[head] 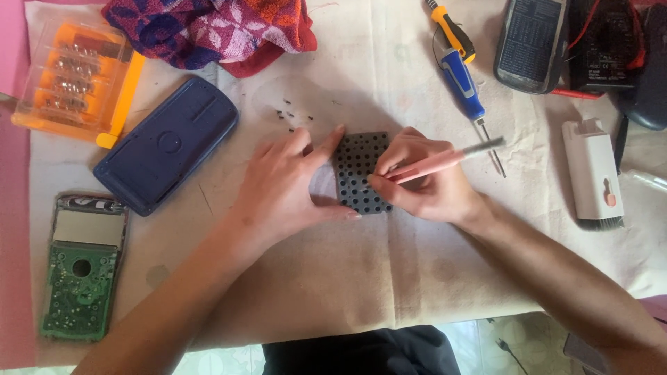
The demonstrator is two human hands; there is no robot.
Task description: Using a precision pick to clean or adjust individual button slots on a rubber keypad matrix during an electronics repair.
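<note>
Pinning the dark perforated pad (358, 170) flat on the tabletop (389, 271), the left hand (288, 184) lies spread, fingers on the pad's top and bottom edges. The right hand (424, 177) pinches a pink brush (445, 161), its tip on the pad between both hands. Tiny screws (290, 117) lie just beyond the left hand; a blue case (167, 146) and a green board (80, 288) sit further left, a screwdriver (462, 83) beyond the right hand.
</note>
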